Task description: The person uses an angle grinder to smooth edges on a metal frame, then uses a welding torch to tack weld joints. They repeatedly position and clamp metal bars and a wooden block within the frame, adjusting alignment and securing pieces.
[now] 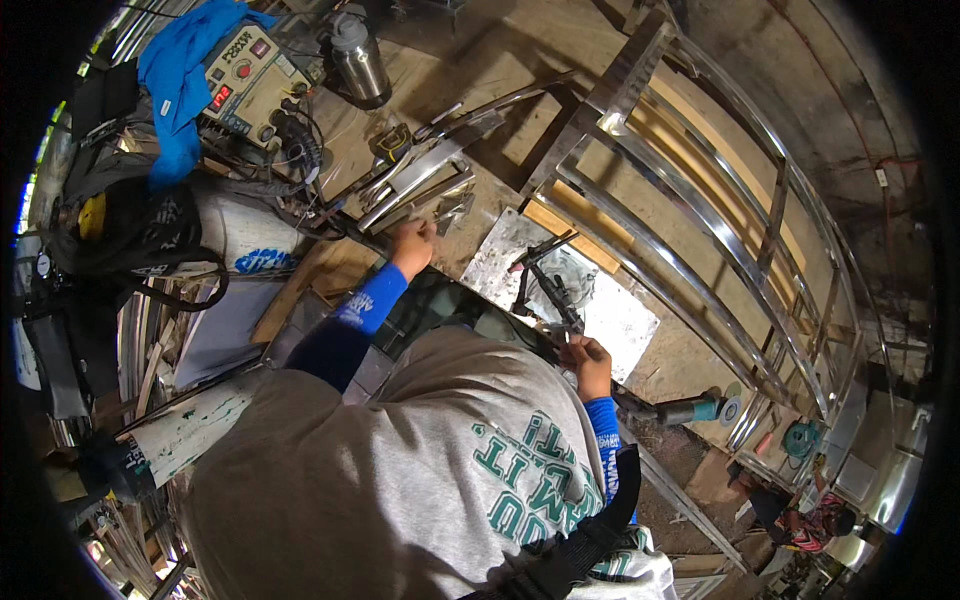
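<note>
My left hand point(412, 247) is at the near ends of a heap of cut metal strips and tubes point(420, 180) on the workbench. Its fingers are curled together; whatever they may hold is too small to make out. Over the near edge of a shiny metal plate point(625, 320), my right hand point(587, 366) has its thumb and fingers pinched. I cannot make out what, if anything, lies between them. A black clamp-like tool point(553, 292) with a cable rests on the plate, just beyond the right hand. Small metal offcuts point(455, 212) lie to the right of my left hand.
A large curved frame of shiny metal tubes point(690, 215) spans the right. An angle grinder point(690, 410) lies by its near end. At the far left stand a welding machine point(255, 80), a blue cloth point(180, 90) and a steel flask point(358, 65). Another person point(810, 522) is at lower right.
</note>
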